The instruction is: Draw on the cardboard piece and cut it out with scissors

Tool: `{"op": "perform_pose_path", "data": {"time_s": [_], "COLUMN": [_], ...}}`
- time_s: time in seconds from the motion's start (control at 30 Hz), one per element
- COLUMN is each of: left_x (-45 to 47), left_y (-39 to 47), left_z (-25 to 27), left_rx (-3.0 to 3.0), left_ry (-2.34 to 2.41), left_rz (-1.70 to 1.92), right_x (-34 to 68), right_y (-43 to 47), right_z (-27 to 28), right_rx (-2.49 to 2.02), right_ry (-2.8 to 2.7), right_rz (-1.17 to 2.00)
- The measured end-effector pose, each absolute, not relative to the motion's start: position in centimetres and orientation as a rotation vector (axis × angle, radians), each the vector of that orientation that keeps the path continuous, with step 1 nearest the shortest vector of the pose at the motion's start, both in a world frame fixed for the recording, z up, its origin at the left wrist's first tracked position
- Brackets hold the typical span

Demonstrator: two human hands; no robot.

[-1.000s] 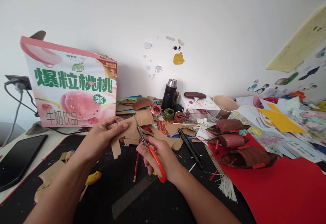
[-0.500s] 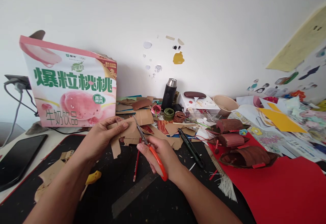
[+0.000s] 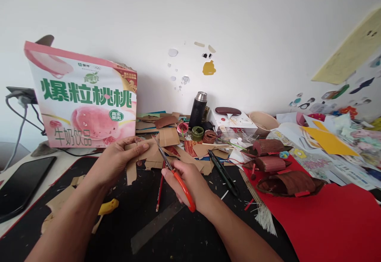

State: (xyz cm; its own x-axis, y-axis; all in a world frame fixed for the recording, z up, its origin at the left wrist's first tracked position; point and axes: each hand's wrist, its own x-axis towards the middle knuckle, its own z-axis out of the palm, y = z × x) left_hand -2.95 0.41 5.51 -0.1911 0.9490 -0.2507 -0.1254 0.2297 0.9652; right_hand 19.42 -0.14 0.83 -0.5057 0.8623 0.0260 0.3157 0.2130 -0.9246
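Note:
My left hand [image 3: 123, 157] pinches a piece of brown cardboard [image 3: 151, 149] between thumb and fingers. A strip of the cardboard hangs down below that hand. My right hand [image 3: 187, 182] is closed round the orange handles of a pair of scissors [image 3: 183, 188]. Their metal blades point up and left and meet the right edge of the cardboard; the blades look nearly closed. Under the scissors a red pencil [image 3: 160, 192] lies on the black mat [image 3: 119, 234]. Just right of my right hand rests a dark green utility knife [image 3: 223, 173].
A large pink-and-white drink carton [image 3: 86, 99] stands back left, beside a black phone [image 3: 26, 186]. Cardboard scraps, small paint jars [image 3: 197, 133] and a black flask [image 3: 198, 109] fill the back. Brown model boats [image 3: 290, 182] sit on red paper [image 3: 333, 222] at right.
The hanging cardboard strip has swung slightly to the left. Both hands keep nearly the same place and grip, and the scissor blades seem a little closer together.

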Motion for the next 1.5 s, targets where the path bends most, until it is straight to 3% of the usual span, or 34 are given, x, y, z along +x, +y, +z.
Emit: {"op": "perform_pose_path", "data": {"time_s": [0.67,1.13,1.5], "left_x": [-4.4,-5.0,-6.2], "left_y": [0.7,0.5,0.4], "left_z": [5.3,5.6,5.5], "left_rx": [0.947,0.954,0.975], "left_ry": [1.366,1.345,1.372], "left_rz": [1.238,1.233,1.18], "right_x": [19.2,19.0,19.7], "right_y": [0.3,-0.1,0.1], "right_z": [-0.4,-0.8,-1.2], "right_rx": [-1.107,-0.841,-0.745], "right_ry": [-1.935,-1.649,-1.792], "right_rz": [1.353,1.89,1.954]}}
